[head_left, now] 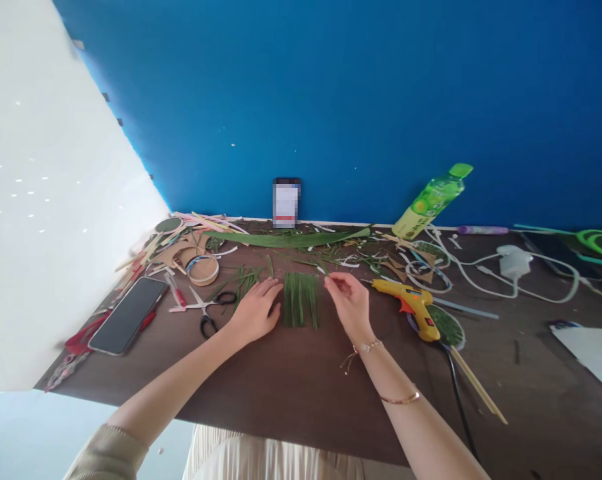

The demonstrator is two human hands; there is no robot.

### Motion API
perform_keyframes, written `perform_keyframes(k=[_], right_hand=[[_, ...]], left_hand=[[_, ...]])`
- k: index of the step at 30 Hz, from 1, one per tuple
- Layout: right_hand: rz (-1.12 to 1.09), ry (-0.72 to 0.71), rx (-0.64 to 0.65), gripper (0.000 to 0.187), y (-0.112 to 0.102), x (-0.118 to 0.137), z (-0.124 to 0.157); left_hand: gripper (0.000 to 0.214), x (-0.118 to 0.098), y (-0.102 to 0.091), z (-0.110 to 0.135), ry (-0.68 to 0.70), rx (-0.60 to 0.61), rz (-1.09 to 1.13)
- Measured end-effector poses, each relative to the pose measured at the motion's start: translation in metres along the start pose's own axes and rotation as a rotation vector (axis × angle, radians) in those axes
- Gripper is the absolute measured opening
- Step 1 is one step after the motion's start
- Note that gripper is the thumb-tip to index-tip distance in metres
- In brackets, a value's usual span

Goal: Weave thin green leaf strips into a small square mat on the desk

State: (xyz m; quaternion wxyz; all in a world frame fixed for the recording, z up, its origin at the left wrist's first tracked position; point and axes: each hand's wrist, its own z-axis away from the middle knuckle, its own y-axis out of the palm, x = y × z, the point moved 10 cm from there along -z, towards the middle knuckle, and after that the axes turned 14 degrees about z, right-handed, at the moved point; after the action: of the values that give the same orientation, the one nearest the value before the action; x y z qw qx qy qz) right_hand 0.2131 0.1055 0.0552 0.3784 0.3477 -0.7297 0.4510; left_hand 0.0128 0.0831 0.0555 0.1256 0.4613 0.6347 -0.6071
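Observation:
Several narrow green leaf strips [301, 301] lie side by side on the dark table between my hands. My left hand [257, 312] rests just left of them, fingers laid out on the tabletop beside loose green leaf pieces [245, 279]; it holds nothing that I can see. Thumb and forefinger of my right hand [349, 303] are pinched together to the right of the row, at the end of a thin green leaf strip [323, 269]. A long, broad green leaf [291, 239] stretches across the table behind both hands.
Scissors [205, 307], a roll of tape [203, 269] and a phone [129, 316] lie left. At right are a yellow glue gun [411, 301] with its cord, wooden sticks [478, 387], a leaning green bottle [431, 202] and a white charger [515, 263]. Another phone [286, 203] stands against the blue wall.

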Motion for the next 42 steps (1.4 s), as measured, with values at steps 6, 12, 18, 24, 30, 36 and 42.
perform_keyframes(k=[6,12,18,24,30,36,42], right_hand=[[0.329,-0.268,-0.131,0.013,-0.018,0.015,-0.005],[0.609,-0.508,-0.071,0.021,-0.003,0.028,0.001],[0.92,-0.547,-0.025,0.025,0.005,0.019,0.001],[1.022,-0.563,0.014,0.025,0.005,0.017,0.001],[1.032,-0.585,-0.01,0.027,0.001,0.021,0.001],[0.983,-0.646,0.008,0.031,0.004,0.03,0.003],[1.002,-0.621,-0.006,0.027,0.004,0.029,0.003]], left_hand=[[0.035,0.015,0.001,0.006,-0.004,0.038,-0.351],[0.032,0.028,-0.026,0.004,-0.063,-0.059,-0.519],[0.025,0.002,-0.018,-0.009,0.019,-0.118,-0.529],[0.038,-0.038,0.038,-0.023,0.304,0.147,-0.294],[0.051,-0.029,0.062,-0.022,0.375,0.33,-0.259],[0.053,-0.027,0.068,-0.018,0.409,0.375,-0.266],[0.052,-0.028,0.067,-0.02,0.403,0.36,-0.276]])
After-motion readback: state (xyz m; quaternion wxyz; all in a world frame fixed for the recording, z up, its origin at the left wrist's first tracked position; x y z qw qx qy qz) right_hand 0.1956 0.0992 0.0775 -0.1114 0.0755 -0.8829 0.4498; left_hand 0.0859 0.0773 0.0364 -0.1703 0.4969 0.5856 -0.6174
